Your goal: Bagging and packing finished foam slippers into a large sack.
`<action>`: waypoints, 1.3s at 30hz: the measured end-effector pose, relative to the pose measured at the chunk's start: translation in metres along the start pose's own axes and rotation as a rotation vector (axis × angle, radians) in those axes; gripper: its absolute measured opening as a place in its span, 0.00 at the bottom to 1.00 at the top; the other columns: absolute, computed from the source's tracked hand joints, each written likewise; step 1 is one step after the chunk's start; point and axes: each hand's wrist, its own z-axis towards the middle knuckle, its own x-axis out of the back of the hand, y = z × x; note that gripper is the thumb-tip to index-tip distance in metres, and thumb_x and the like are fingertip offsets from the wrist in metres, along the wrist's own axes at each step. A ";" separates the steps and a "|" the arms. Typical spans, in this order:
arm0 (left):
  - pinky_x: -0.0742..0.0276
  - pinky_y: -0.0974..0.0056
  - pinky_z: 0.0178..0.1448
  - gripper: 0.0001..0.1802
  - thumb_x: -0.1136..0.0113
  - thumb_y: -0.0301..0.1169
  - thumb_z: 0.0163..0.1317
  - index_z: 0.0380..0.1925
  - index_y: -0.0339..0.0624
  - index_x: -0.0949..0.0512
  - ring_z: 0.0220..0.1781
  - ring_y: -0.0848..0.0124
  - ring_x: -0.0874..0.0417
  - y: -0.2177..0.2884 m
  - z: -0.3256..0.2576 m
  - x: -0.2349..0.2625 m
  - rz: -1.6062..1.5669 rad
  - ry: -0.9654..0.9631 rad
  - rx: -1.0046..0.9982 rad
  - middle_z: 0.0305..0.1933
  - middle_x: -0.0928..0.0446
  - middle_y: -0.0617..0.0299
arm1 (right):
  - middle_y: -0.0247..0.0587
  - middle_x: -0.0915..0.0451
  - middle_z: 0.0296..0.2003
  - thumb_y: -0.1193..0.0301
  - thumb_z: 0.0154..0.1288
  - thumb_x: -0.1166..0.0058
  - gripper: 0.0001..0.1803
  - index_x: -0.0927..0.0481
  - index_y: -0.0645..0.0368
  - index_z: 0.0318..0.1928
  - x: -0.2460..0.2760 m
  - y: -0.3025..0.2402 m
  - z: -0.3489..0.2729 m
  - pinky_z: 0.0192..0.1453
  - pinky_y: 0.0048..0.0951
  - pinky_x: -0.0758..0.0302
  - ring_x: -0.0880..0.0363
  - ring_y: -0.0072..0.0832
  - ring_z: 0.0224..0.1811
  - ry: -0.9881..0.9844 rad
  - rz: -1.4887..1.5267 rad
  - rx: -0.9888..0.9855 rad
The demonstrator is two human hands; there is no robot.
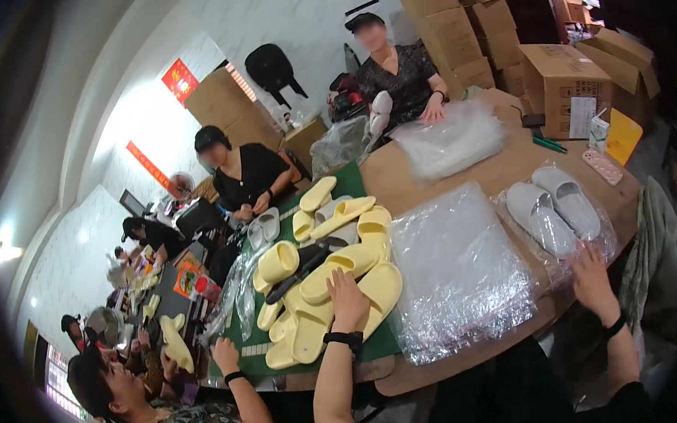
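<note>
My left hand [349,302] reaches into a pile of yellow slippers [305,334], its fingers stretched out and resting on one of them. A pair of dark slippers [303,271] lies among the yellow ones, and some grey ones show partly underneath. To the right, my right hand [591,280] lies with fingers extended on the near edge of a clear plastic bag [605,243]. Two light grey slippers [553,208] lie side by side in that bag. Between my hands rests a flat stack of clear plastic bags [464,273].
Across the table, a person in a black cap touches a heap of clear plastic [458,138]. Other people sit along the left side. A green mat [374,356] lies beneath the slippers. At the far right stand an open cardboard box [563,89], a cup [599,132] and a pink case [602,167].
</note>
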 end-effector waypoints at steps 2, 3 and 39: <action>0.62 0.43 0.74 0.30 0.48 0.23 0.49 0.57 0.35 0.37 0.71 0.49 0.46 -0.011 0.005 -0.005 -0.009 -0.061 0.021 0.63 0.37 0.43 | 0.55 0.39 0.62 0.79 0.47 0.48 0.29 0.29 0.56 0.56 0.008 -0.036 0.000 0.67 0.56 0.45 0.41 0.55 0.63 0.065 0.182 0.095; 0.61 0.43 0.74 0.30 0.47 0.24 0.50 0.57 0.35 0.37 0.71 0.52 0.43 -0.018 0.003 -0.005 -0.014 -0.127 0.063 0.62 0.34 0.48 | 0.55 0.34 0.58 0.79 0.47 0.48 0.25 0.26 0.57 0.51 0.011 -0.060 0.001 0.64 0.51 0.41 0.39 0.55 0.61 0.130 0.216 0.165; 0.23 0.69 0.25 0.11 0.45 0.22 0.58 0.39 0.27 0.30 0.22 0.71 0.22 0.214 -0.013 -0.014 -1.565 -0.324 0.534 0.31 0.25 0.56 | 0.44 0.31 0.59 0.45 0.57 0.48 0.32 0.30 0.41 0.61 -0.125 -0.161 -0.024 0.65 0.62 0.46 0.40 0.46 0.65 -0.192 0.237 0.444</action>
